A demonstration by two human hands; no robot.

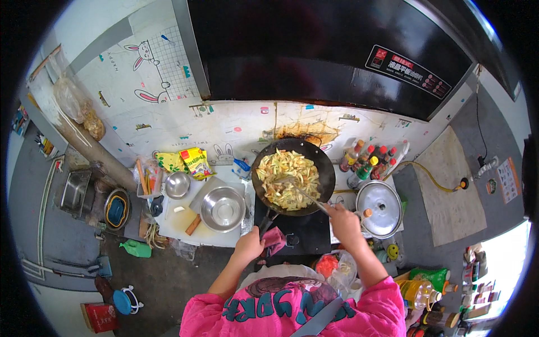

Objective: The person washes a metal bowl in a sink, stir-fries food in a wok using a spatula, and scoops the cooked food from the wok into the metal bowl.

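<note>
A dark wok (329, 177) sits over the black gas stove (313, 240), filled with pale sliced vegetables (288, 168) mixed with browner pieces. My left hand (249, 244) grips the wok's handle (267, 222), and a pink cloth (274, 238) hangs beside my fingers. In my right hand (343, 222) is the shaft of a metal spatula (311, 198). Its blade rests among the vegetables, partly hidden by them. Left of the stove, a steel bowl (223, 209) and a cleaver (194, 224) with a wooden handle lie on the white cutting board (172, 229).
A lidded pot (379, 206) stands close to my right hand, with several sauce bottles (367, 162) behind it. Left are a small steel bowl (177, 185) and yellow seasoning bags (196, 163). The black range hood (320, 54) overhangs the wok's far side. Plastic bags (337, 267) sit below the counter.
</note>
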